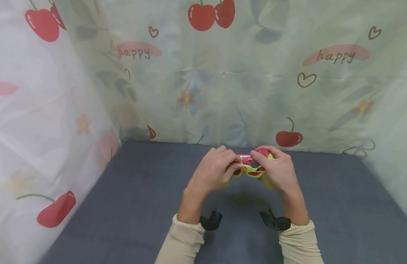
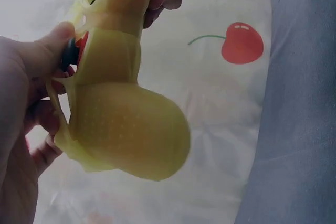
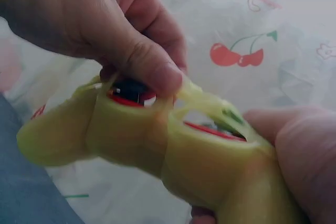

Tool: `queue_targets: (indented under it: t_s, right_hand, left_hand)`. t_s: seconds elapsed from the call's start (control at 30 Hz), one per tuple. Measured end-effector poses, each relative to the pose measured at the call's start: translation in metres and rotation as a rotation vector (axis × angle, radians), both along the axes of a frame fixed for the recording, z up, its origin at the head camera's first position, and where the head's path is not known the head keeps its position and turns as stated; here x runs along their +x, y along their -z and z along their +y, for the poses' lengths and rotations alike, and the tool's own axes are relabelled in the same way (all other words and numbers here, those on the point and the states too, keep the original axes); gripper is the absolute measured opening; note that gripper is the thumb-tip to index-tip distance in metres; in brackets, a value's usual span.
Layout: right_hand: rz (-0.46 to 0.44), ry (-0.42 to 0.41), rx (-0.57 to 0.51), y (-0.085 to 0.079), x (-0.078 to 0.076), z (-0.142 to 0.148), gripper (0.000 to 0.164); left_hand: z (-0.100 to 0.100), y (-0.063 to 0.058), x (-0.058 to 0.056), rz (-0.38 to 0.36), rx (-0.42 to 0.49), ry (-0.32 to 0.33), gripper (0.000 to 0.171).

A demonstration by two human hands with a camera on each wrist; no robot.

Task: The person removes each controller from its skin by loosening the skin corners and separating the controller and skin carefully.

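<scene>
A red game controller (image 1: 244, 157) marked SONY is held above the table between both hands. A stretchy yellow cover (image 1: 269, 182), which looks like silicone, wraps its grips and lower side; part of the red top is bare. The left hand (image 1: 214, 168) grips the left side, its thumb (image 3: 167, 78) at the cover's edge by a hole. A black thumbstick (image 3: 130, 86) shows through that hole. On the other side, the right hand (image 1: 279, 167) holds the controller with its thumb across the top. In the left wrist view the cover (image 2: 128, 124) hides the controller's left grip.
A dark grey cloth (image 1: 140, 205) covers the table under the hands. Pale curtains (image 1: 223, 91) printed with cherries and flowers stand at the back and sides. Black straps (image 1: 211, 220) sit at the wrists, by beige sleeves (image 1: 180, 238).
</scene>
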State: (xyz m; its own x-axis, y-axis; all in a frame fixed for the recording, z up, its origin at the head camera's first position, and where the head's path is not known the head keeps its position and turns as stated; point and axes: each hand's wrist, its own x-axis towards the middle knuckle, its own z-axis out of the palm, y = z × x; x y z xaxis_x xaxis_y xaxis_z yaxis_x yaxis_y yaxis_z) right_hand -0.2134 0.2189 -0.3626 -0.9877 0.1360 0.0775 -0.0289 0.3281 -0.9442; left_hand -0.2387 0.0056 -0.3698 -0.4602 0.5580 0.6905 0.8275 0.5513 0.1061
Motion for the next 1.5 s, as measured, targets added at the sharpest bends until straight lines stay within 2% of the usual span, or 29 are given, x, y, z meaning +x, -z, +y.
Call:
queue_targets:
  t_s: [0.07, 0.13, 0.27, 0.37, 0.47, 0.6, 0.77, 1.03, 1.23, 1.5]
  right_hand:
    - [-0.019, 0.02, -0.053, -0.002, 0.001, 0.001, 0.052]
    - [-0.038, 0.029, -0.081, -0.003, 0.001, 0.003, 0.055]
    - [-0.069, 0.036, -0.063, -0.002, -0.001, 0.006, 0.06]
    - [-0.094, 0.047, -0.059, 0.0, -0.003, 0.008, 0.063]
    - [-0.096, 0.072, -0.076, -0.001, -0.003, 0.007, 0.062]
    - [-0.065, 0.108, -0.08, -0.004, -0.001, 0.005, 0.061]
    - [-0.046, 0.116, -0.103, -0.007, 0.0, 0.003, 0.061]
    - [-0.036, 0.103, -0.273, -0.008, 0.0, 0.0, 0.055]
    - [-0.022, 0.113, -0.348, -0.012, 0.001, -0.002, 0.05]
    - [-0.016, 0.199, -0.307, -0.013, 0.003, -0.007, 0.053]
  left_hand:
    - [0.003, -0.001, 0.002, 0.015, 0.004, -0.002, 0.012]
    - [0.004, -0.002, 0.004, 0.0, 0.007, -0.006, 0.012]
    - [0.003, -0.003, 0.007, -0.06, -0.027, -0.016, 0.024]
    - [0.002, -0.001, 0.006, -0.054, -0.044, -0.018, 0.03]
    - [0.003, 0.0, 0.003, 0.011, -0.025, -0.014, 0.028]
    - [0.004, 0.001, 0.0, 0.136, 0.044, -0.015, 0.025]
    - [0.006, 0.003, -0.004, 0.263, 0.116, -0.01, 0.019]
    - [0.012, 0.005, -0.01, 0.428, 0.236, 0.019, 0.008]
    - [0.015, 0.005, -0.01, 0.478, 0.3, 0.028, 0.007]
    - [0.013, 0.008, -0.011, 0.46, 0.313, 0.003, 0.011]
